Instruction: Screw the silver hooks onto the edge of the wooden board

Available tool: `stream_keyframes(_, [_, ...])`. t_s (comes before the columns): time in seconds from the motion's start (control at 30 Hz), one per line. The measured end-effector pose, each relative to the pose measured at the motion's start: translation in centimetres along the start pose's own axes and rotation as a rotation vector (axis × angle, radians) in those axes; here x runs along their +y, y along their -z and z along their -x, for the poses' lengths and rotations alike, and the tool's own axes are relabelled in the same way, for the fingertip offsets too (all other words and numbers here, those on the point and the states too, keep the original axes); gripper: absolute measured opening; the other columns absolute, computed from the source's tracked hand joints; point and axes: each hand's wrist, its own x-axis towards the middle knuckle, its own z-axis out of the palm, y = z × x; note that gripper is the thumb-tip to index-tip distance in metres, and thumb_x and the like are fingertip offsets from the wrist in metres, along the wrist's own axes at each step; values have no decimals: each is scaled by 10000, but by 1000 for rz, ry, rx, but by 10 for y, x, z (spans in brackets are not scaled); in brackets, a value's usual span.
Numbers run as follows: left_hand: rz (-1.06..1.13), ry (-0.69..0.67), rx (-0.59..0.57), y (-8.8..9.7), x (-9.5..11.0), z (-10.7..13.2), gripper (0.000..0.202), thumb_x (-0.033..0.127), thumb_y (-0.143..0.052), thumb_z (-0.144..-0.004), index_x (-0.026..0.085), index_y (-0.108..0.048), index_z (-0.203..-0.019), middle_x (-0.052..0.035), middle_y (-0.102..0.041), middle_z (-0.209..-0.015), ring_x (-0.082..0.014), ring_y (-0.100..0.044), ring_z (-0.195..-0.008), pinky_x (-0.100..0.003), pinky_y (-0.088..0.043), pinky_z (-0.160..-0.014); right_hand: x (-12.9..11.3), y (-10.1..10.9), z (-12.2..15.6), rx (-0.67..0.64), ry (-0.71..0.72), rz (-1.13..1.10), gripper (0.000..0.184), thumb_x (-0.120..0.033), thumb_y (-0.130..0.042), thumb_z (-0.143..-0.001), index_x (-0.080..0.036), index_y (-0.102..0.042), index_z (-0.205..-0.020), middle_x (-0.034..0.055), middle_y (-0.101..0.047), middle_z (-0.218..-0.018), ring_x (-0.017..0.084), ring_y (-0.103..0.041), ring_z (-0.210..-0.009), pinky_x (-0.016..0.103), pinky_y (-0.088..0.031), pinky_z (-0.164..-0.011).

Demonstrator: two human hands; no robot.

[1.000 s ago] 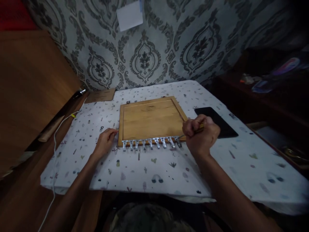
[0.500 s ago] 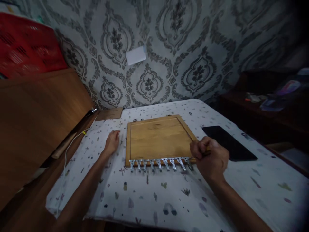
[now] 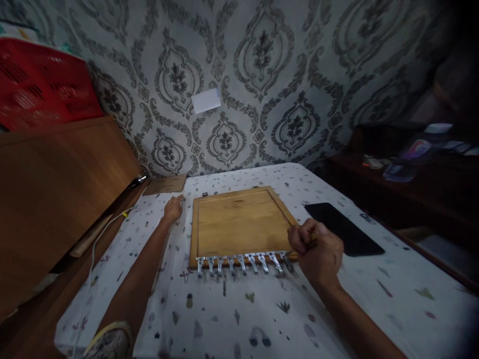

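A flat wooden board (image 3: 239, 224) with a raised frame-like rim lies on the patterned tablecloth. Along its near edge runs a row of small silver metal clips (image 3: 243, 264), their tails hanging over the cloth. My right hand (image 3: 320, 249) is closed at the board's near right corner, around a thin item with a yellowish part showing at the fist; most of it is hidden. Left of the board, my left hand (image 3: 173, 209) is low over the cloth, fingers reaching away from me and apparently holding nothing.
A black flat slab (image 3: 344, 229) lies right of the board. At the far left of the cloth is a brown cardboard piece (image 3: 164, 184). A white cable (image 3: 99, 237) runs beside the wooden cabinet (image 3: 63, 174), with a red basket (image 3: 48, 85) above. A bottle (image 3: 417, 152) stands at right.
The whole view has shifted slightly, so the table sits lower and further left. My left hand has moved a little away from me. My right hand stays closed at the board's corner.
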Motion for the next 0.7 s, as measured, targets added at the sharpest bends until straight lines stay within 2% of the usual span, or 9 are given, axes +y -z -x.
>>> stream_keyframes(0.3, [-49, -19, 24, 3, -17, 2, 396, 378, -636, -978, 166, -606, -1310, -118, -630, -1311, -244, -652, -1122, -465, -583, -938, 2, 0, 0, -32, 50, 17, 484, -471, -556, -948, -223, -404, -561, -81, -291, -411, 75, -251, -358, 245, -168, -405])
stream_keyframes(0.43, [-81, -48, 35, 7, -11, 0, 394, 379, -634, -979, 170, -607, -1312, -118, -628, -1316, -243, -651, -1124, -464, -582, -941, 4, 2, 0, -37, 36, 14, 479, -485, -554, -946, -226, -411, -569, -79, -297, -411, 80, -259, -370, 252, -173, -414])
stream_keyframes(0.7, [-142, -94, -45, 17, 3, -1, 378, 374, -641, -975, 179, -616, -1298, -113, -632, -1309, -242, -651, -1130, -453, -581, -941, 6, 5, 2, -20, 15, 21, 485, -552, -539, -943, -242, -395, -599, -85, -303, -431, 86, -248, -389, 260, -162, -431])
